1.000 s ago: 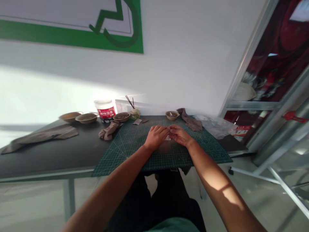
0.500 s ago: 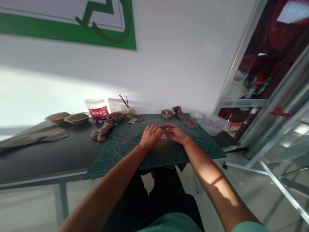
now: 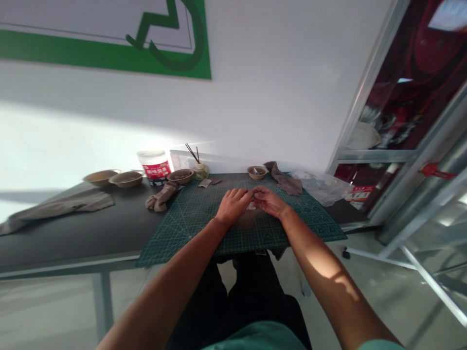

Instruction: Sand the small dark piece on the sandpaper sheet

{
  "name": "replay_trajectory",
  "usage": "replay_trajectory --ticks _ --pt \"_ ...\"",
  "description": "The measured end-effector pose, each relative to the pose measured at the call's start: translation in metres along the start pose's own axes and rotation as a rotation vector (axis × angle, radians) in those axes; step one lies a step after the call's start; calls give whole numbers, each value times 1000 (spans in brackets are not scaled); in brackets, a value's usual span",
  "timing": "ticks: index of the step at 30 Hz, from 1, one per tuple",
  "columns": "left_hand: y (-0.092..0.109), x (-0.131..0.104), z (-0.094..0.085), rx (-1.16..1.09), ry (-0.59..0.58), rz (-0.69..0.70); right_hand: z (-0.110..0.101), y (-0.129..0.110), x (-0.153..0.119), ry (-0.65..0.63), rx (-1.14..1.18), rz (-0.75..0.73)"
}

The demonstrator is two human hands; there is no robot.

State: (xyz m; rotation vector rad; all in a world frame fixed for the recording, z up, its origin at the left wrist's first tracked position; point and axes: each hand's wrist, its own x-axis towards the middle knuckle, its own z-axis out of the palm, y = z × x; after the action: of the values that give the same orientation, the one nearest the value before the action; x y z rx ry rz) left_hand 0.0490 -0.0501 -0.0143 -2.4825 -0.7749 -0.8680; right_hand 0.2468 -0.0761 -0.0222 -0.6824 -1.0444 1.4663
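Keeping left hand (image 3: 233, 205) beside right hand (image 3: 270, 201), as before.

Can read no wording with certainty. On the green-bordered board (image 3: 105, 36), shows part of a dark green symbol (image 3: 160, 20) resembling a wheelchair sign, cut off at the top. On the white tub (image 3: 151, 158), carries pale, Chinese-looking characters across a red label (image 3: 156, 170), too blurred to read. On the red-and-white package (image 3: 360, 194) at right, bears similarly illegible print.

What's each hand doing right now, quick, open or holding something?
Left hand: curled; cannot tell whether it holds anything.
Right hand: partly curled near a small white piece; cannot tell whether it grips anything.
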Motion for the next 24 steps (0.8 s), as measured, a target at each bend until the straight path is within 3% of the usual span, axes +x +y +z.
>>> replay_trajectory --ticks 14,21,24 --pt "-4 -2 5 -13 -60 54 -10 5 5 -24 -108 -12" --pt "5 0 -6 -44 -89 -33 1 0 1 -10 -276 -64" --pt "0 1 -15 -71 -108 -100 6 -2 1 17 -416 -90"
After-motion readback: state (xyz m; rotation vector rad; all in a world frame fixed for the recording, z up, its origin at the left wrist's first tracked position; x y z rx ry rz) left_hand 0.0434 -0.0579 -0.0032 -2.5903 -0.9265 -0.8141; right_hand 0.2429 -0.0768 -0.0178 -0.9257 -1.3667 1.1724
